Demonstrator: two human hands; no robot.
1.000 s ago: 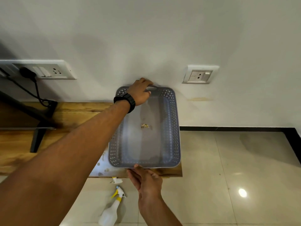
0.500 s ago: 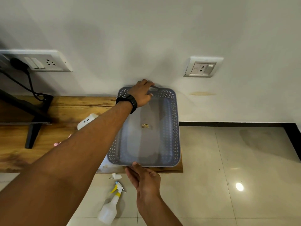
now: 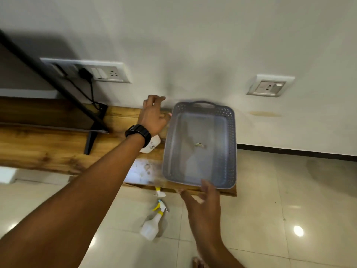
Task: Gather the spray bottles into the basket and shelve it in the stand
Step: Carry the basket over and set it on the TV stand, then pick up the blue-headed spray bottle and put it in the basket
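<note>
The wall (image 3: pixel 193 35) fills the top of your view, with the tiled floor (image 3: pixel 289 200) below it on the right and along the bottom. The bench (image 3: pixel 48 147), a low wooden top, runs in from the left edge and ends just past the basket. A black stand leg (image 3: pixel 90 140) is planted on the bench near its back edge, at the left.

The basket (image 3: pixel 231 151) sits at the bench's right end, its far rim against the wall and its near rim at the front edge. It is grey, with perforated sides, and holds no bottle, only a small scrap near the middle of its floor.

Your left arm reaches across the bench. Your left hand (image 3: pixel 152 117) is open, fingers spread, beside the basket's far-left corner; the motion blur there hides whether the fingertips touch the rim. It has hold of nothing. A watch (image 3: pixel 138 133) is on that wrist.

Your right hand (image 3: pixel 204 202) is at the basket's near rim, open with fingers spread. The fingertips overlap the rim, but you cannot tell whether they press on it. It grips nothing.

1 bottle (image 3: pixel 151 225) lies on its side on the floor, in front of the bench's front edge and left of your right hand, its yellow-and-white trigger pointing toward the bench. A 2nd trigger head (image 3: pixel 159 192) shows just at the front edge, its body hidden.

A white object (image 3: pixel 152 146) lies on the bench just under your left wrist, mostly covered. 2 socket plates are on the wall: 1 (image 3: pixel 100 72) at the left with a black plug in it, 1 (image 3: pixel 270 86) at the right.
</note>
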